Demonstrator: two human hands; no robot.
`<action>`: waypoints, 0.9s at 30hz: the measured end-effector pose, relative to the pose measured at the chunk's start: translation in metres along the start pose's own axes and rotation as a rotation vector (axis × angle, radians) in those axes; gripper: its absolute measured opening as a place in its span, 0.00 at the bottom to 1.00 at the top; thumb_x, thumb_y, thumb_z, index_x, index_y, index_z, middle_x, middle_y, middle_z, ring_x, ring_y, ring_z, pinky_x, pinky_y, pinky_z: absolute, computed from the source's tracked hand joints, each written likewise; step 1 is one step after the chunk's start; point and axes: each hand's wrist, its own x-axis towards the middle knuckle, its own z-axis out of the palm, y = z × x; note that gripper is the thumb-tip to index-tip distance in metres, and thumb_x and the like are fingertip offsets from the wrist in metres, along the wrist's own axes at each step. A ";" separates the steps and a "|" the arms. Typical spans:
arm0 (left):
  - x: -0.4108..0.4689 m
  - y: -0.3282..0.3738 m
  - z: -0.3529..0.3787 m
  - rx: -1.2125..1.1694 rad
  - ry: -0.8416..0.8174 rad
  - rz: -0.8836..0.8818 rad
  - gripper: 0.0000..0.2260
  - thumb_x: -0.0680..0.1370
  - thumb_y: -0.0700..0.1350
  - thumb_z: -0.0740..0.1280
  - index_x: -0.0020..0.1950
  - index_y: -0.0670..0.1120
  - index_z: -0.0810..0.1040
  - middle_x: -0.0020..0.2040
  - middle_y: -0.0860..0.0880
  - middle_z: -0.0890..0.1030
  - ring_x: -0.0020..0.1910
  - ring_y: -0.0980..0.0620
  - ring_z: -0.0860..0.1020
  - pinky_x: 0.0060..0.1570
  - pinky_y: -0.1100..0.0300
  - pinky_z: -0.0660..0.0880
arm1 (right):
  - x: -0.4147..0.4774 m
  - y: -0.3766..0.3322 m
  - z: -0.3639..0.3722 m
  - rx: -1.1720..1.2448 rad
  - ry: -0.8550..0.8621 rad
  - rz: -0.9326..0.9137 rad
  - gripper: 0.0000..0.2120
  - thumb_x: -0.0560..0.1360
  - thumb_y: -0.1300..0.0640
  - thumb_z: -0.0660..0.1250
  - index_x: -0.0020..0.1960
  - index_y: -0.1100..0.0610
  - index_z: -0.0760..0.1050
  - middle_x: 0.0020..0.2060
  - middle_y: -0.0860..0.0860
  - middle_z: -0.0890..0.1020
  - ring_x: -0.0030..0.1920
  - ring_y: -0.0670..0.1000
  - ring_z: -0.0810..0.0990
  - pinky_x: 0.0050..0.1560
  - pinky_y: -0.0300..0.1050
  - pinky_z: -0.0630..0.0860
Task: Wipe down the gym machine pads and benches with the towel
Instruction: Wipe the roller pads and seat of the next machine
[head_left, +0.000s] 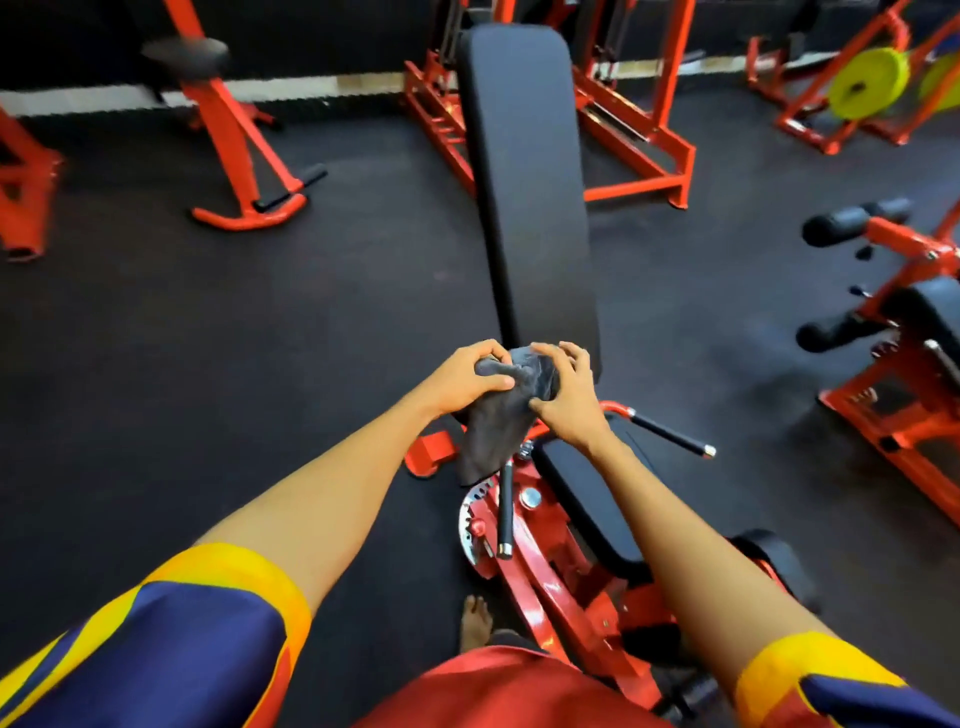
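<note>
Holding towel (498, 426) by black bench pad (527, 182), dark gym floor (260, 312).

A gym: black padded bench (530, 197), red-orange machine frames (634, 150), yellow weight plate (865, 83), black floor (260, 322).

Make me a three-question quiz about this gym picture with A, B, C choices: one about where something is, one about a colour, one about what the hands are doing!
1. Where is the towel?
A. On the floor.
B. At the near end of the long back pad.
C. Over the person's shoulder.

2. What colour is the weight plate at far right?
A. Yellow-green.
B. Blue.
C. White.

3. What are the left hand and right hand doing?
A. Lying flat on the pad.
B. Hanging idle.
C. Both gripping the towel.

Answers:
1 B, it is bunched between the hands by the pad's near end.
2 A, the disc is bright yellow-green.
3 C, fingers of both hands curl round the cloth.
</note>
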 end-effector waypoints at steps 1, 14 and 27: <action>0.001 -0.004 -0.011 0.022 -0.002 0.001 0.07 0.76 0.38 0.73 0.52 0.41 0.79 0.47 0.53 0.81 0.42 0.63 0.76 0.46 0.70 0.73 | 0.011 -0.002 0.004 -0.076 -0.017 -0.033 0.32 0.68 0.61 0.74 0.68 0.41 0.71 0.73 0.46 0.60 0.73 0.55 0.66 0.69 0.59 0.72; 0.037 -0.083 -0.219 0.244 0.240 -0.159 0.14 0.71 0.43 0.79 0.49 0.55 0.77 0.53 0.61 0.80 0.48 0.60 0.78 0.44 0.62 0.73 | 0.219 -0.113 0.123 -0.085 -0.259 -0.290 0.18 0.71 0.52 0.78 0.43 0.49 0.67 0.36 0.47 0.79 0.34 0.48 0.74 0.35 0.52 0.77; 0.118 -0.184 -0.389 0.299 0.315 -0.272 0.10 0.75 0.49 0.76 0.49 0.46 0.78 0.47 0.49 0.79 0.45 0.50 0.76 0.43 0.56 0.70 | 0.403 -0.198 0.230 -0.448 -0.412 -0.489 0.12 0.78 0.44 0.71 0.56 0.50 0.80 0.52 0.48 0.79 0.59 0.55 0.76 0.59 0.55 0.71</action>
